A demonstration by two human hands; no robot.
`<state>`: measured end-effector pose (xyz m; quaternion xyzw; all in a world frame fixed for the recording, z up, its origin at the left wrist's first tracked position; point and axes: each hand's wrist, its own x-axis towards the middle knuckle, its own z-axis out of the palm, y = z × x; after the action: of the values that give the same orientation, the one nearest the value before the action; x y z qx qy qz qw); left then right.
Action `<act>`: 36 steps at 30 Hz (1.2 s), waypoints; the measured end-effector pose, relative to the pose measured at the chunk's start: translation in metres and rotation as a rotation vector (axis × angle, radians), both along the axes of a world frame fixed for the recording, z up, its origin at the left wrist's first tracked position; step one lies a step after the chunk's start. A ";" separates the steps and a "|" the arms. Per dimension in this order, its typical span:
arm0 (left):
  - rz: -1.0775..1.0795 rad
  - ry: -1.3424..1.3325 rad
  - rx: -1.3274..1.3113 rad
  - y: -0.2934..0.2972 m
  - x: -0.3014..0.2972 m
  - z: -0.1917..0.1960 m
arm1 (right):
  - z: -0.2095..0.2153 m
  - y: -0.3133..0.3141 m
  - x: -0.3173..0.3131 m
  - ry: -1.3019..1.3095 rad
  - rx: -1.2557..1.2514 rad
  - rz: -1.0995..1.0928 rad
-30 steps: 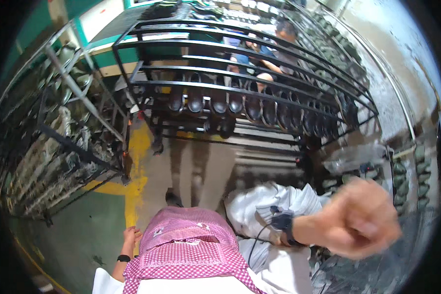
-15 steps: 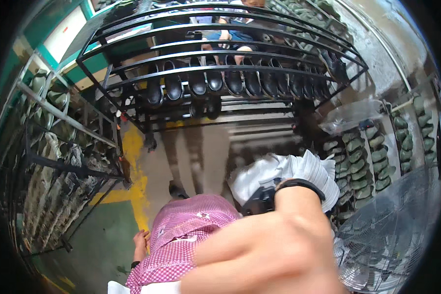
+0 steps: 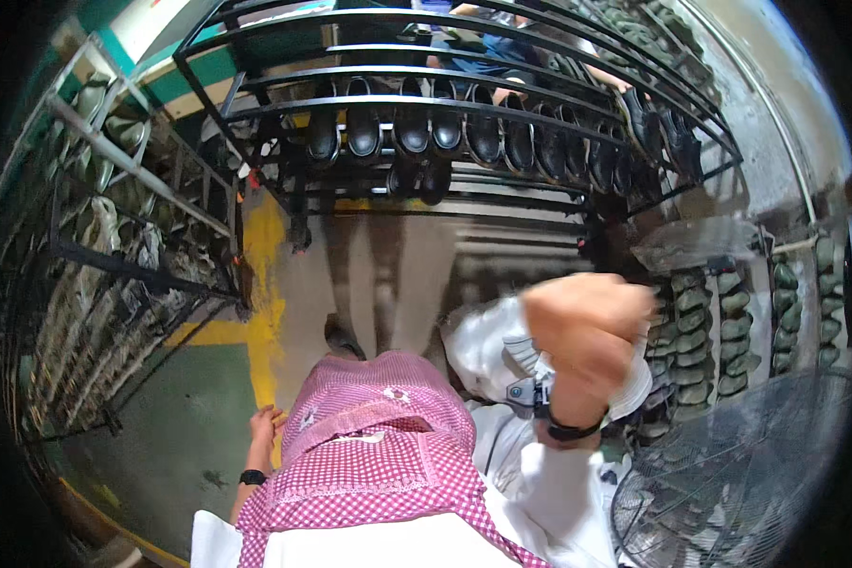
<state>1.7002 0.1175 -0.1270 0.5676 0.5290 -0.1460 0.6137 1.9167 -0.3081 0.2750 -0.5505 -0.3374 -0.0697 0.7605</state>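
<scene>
Boots are hanging sole-out in a row on the far black rack, w/ no hand on them. Right hand is curling into a blurred fist in mid-air near the white cloth, gripping nothing visible. Left hand is dangling low beside the pink checked apron, fingers loosely bent, empty. Boots are looking like glossy rubber: prob. flexible, fairly light, slick when wet. Best grip would be at the shaft top or heel.
</scene>
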 end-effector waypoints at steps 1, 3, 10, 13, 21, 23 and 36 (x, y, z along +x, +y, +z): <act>0.003 0.003 -0.007 -0.002 0.001 0.002 | -0.010 -0.009 -0.002 0.272 -0.265 0.045; -0.034 0.029 -0.010 -0.002 0.003 0.007 | -0.064 -0.003 -0.007 0.411 -0.109 0.285; 0.009 -0.071 -0.190 0.070 -0.060 -0.079 | 0.012 0.052 -0.011 -0.092 0.554 0.658; -0.179 0.063 0.032 0.010 0.014 -0.035 | 0.013 0.054 -0.021 -0.020 0.589 0.611; -0.245 0.111 0.059 0.011 0.019 -0.017 | 0.026 0.126 -0.077 0.175 0.699 1.110; -0.232 0.109 0.056 0.011 0.020 -0.015 | 0.025 0.153 -0.075 0.239 0.718 1.236; -0.282 0.082 0.107 0.022 0.046 -0.009 | -0.022 0.104 0.020 -0.451 -0.002 -0.112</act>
<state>1.7460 0.1394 -0.1356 0.6615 0.4758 -0.2254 0.5341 1.9365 -0.2042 0.2532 -0.5397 -0.4677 -0.2326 0.6602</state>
